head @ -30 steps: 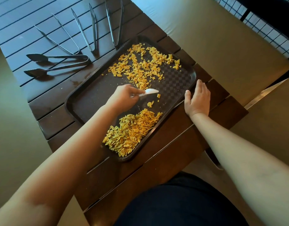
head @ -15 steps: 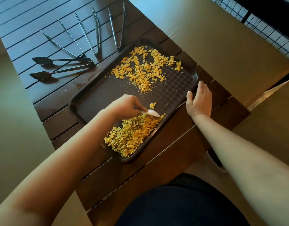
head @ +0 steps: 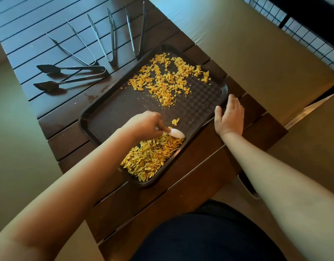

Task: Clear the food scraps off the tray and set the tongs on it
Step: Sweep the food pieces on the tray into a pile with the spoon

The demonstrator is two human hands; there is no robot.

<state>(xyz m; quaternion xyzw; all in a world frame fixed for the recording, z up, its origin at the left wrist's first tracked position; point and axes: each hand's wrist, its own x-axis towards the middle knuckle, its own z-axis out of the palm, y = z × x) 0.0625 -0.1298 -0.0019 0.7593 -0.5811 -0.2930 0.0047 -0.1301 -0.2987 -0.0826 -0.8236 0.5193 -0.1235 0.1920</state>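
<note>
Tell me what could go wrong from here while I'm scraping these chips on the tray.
The chip pile sits heaped against the tray's near corner, so another pull of the white spoon in your left hand could push pieces over the rim onto the wooden table. That corner also seems to overhang the table edge, and your right hand only rests flat beside the tray, so it might slide or tip.

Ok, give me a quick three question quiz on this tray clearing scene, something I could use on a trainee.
1. True or false: the right hand grips a pair of tongs.
2. What does the left hand hold? A) white scraper B) sponge C) fork
3. How many pairs of tongs lie on the slatted table beyond the tray?

Key: 1 false, it rests flat at the tray's edge. 2 A. 3 four.
</note>
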